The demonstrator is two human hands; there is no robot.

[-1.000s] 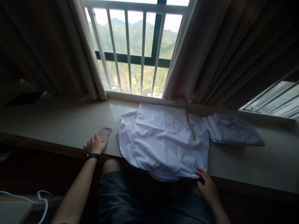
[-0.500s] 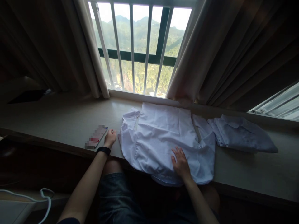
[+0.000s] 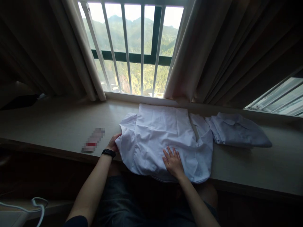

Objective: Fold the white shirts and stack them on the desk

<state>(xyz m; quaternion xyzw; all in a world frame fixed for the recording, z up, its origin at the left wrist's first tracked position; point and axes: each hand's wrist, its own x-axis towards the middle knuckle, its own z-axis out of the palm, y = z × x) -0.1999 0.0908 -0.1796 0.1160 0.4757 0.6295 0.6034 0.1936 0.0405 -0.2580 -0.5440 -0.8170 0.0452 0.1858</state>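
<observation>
A: What takes up the middle of the frame?

B: A long wooden window ledge (image 3: 59, 123) runs left to right across it, and a white shirt (image 3: 163, 138) lies spread on it at center, its lower edge hanging slightly over the near side. The shirt's long axis runs from the window toward the person.

A: Anything beside it?

B: To its right, touching or almost touching its sleeve, lies a second, folded pale shirt (image 3: 236, 134). To its left, a phone (image 3: 93, 141) rests near the ledge's front edge, close to the spread shirt but apart from it.

A: And the hands?

B: The right hand (image 3: 173, 161) lies flat on the shirt's lower middle, fingers spread and pressing down, pinching nothing. The left hand (image 3: 114, 142), with a black wristband (image 3: 108, 153), is at the shirt's left edge, fingers curled around or under the bunched sleeve there; how firmly it holds the cloth is hidden.

A: Which hand is nearer that left sleeve?

B: The left, already touching it; the right sits well inside the cloth.
</observation>
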